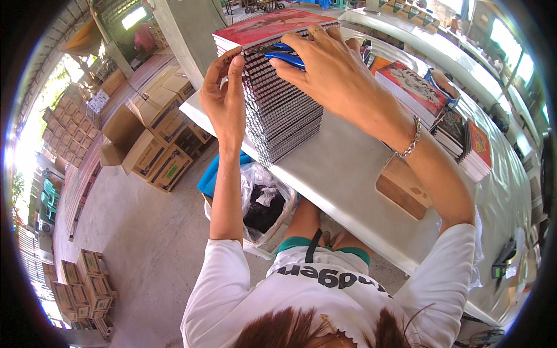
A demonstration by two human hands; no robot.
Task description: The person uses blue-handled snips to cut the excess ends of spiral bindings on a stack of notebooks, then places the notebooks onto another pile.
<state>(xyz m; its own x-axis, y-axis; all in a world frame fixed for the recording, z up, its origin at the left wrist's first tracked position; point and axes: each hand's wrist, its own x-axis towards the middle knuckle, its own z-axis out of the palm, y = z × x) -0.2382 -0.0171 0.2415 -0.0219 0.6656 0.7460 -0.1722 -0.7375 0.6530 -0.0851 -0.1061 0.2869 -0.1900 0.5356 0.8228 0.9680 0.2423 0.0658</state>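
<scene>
Clasping blue pliers (pixel 287 60) tight in my right hand (pixel 328 72); left hand (pixel 225 100) near-closed, pinch unclear, at the notebook stack (pixel 287 110) on the table (pixel 342 168). Slipping pliers could bend coils (pixel 270 80).

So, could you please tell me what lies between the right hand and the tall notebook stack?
The head view shows a blue-handled tool, seemingly pliers, held in the right hand, its head by the tall notebook stack.
</scene>
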